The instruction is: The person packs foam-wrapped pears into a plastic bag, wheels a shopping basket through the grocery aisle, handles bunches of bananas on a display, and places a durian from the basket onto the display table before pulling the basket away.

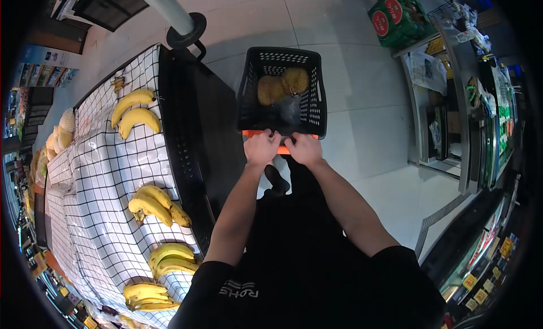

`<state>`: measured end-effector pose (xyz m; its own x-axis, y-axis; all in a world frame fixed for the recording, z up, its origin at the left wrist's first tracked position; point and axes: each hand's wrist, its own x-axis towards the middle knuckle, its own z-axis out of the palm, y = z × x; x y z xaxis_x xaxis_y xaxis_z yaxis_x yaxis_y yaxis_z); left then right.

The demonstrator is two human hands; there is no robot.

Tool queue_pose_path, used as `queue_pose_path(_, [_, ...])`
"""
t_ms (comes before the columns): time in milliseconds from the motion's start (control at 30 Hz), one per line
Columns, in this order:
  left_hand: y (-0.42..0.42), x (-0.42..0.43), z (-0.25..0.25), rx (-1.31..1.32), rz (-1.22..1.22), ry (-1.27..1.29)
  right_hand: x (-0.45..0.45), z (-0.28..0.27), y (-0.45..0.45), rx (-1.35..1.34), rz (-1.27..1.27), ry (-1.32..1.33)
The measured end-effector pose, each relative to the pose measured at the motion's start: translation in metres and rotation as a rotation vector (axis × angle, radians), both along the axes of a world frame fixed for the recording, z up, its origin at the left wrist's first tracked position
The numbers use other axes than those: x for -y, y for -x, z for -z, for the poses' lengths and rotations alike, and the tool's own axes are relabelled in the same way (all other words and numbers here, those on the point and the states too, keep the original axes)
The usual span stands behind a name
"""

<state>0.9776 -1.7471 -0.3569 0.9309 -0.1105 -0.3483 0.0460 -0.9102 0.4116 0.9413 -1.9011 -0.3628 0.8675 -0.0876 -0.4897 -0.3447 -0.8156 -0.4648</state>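
1. Found the black basket [277, 57] straight ahead of the body, just beyond the fingers, opening upward, with its near end toward the body. Could not tell from this angle how it was supported over the floor [362, 145].
2. Saw the orange handle [283, 151] at that near end, with its long axis running left to right, across the line leading out to the basket.
3. Looked a little longer fore and aft than across in the basket's case, though too foreshortened by the steep view to be sure.
4. Held the handle in both the left hand [262, 148] and the right hand [306, 150], side by side, with only a narrow gap between. Had the fingers curled closed over the bar, with thumbs turned inward; could not make out the undersides of the grip.
5. Judged neither hand nearer: covered the handle's left part with one and its right part with the other, on forearms converging evenly from both sides.
6. Saw inside the basket two spiky fruits [271, 91], side by side toward the far end, and a see-through bag [290, 110] closer to the handle.
7. Noted the worktop [99, 159] on the left, under a checked cloth and bearing bananas [148, 208], with its dark side close by the basket.
8. Noted on the right, well apart, a metal rack [463, 114] and a green carton [397, 18].
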Motion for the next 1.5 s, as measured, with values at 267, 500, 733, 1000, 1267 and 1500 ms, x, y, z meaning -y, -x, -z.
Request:
queue_pose_path(267, [-0.086,0.037,0.009,-0.068,-0.029,-0.056,0.039,0.007,-0.090,0.031,-0.041,-0.056])
queue_pose_path(500, [-0.145,0.064,0.013,-0.143,-0.049,-0.102,0.067,0.020,-0.151,0.029,-0.076,-0.067])
queue_pose_path(733, [-0.188,0.082,0.019,-0.133,-0.082,-0.114,0.087,0.025,-0.205,0.066,-0.130,-0.093])
queue_pose_path(1000, [-0.246,0.099,0.024,-0.115,-0.171,-0.093,0.106,0.020,-0.282,-0.025,-0.218,-0.070])
queue_pose_path(1267, [-0.318,0.116,0.026,-0.159,-0.244,-0.058,0.124,0.031,-0.364,0.020,-0.302,-0.068])
queue_pose_path(1500, [-0.370,0.122,0.027,-0.209,-0.245,-0.016,0.130,0.034,-0.430,0.044,-0.357,-0.041])
